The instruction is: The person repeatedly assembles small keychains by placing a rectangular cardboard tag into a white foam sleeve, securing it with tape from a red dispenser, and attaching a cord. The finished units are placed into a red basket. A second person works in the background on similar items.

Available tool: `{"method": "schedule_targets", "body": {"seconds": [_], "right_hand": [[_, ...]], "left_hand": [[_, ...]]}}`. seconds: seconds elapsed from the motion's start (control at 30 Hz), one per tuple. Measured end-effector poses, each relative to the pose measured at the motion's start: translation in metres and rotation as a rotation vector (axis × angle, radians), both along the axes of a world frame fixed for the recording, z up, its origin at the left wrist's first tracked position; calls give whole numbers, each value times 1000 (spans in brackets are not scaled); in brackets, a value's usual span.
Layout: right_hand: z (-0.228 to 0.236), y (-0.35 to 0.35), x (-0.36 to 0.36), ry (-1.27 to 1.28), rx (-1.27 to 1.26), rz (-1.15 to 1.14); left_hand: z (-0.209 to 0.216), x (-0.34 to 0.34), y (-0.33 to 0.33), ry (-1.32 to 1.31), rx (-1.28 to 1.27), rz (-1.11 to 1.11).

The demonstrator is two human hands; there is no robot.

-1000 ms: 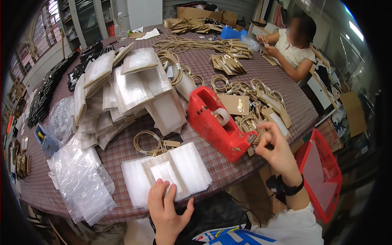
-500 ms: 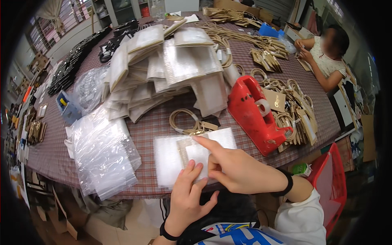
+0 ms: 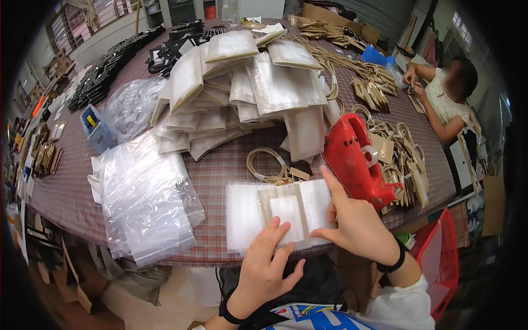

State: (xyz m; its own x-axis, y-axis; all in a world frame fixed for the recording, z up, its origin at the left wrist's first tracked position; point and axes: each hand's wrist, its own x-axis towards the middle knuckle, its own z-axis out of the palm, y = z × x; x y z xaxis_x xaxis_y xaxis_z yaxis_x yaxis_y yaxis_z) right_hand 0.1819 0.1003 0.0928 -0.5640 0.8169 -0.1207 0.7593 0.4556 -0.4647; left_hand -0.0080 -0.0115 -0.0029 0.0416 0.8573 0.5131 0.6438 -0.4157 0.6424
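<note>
A white foam sheet (image 3: 240, 220) lies before me near the table edge, with a flat beige piece (image 3: 266, 199) on its middle. On the beige piece rests a small white card (image 3: 286, 210). The fingertips of my left hand (image 3: 267, 272) touch the card's lower part, its fingers spread and its thumb apart. My right hand (image 3: 360, 223) is at the sheet's right side, index finger stretched toward the tape dispenser, thumb low by the sheet's edge. Nothing shows in its grasp. Just behind the sheet sit a coiled beige cord (image 3: 269, 179) and a tan tag (image 3: 300, 174).
A red tape dispenser (image 3: 352, 159) stands close to my right hand. Beyond is a heap of foam-wrapped packets (image 3: 275, 82). Clear plastic bags (image 3: 146, 209) lie at left, tagged cords (image 3: 410, 159) at right. Another person (image 3: 448, 99) sits at the far right.
My right hand has moved right, off the card and beige piece to the sheet's right side, and its fingers have spread. My left hand stays at the card. The whole view has shifted slightly.
</note>
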Motion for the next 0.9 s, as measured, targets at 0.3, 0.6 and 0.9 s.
{"method": "schedule_targets", "body": {"seconds": [0.3, 0.6, 0.9], "right_hand": [[-4, -9, 1, 519, 155, 193], [2, 8, -10, 549, -340, 159], [-17, 8, -6, 649, -137, 200]], "left_hand": [[-1, -1, 0, -1, 14, 6], [1, 0, 0, -22, 17, 21], [1, 0, 0, -11, 10, 14]]}}
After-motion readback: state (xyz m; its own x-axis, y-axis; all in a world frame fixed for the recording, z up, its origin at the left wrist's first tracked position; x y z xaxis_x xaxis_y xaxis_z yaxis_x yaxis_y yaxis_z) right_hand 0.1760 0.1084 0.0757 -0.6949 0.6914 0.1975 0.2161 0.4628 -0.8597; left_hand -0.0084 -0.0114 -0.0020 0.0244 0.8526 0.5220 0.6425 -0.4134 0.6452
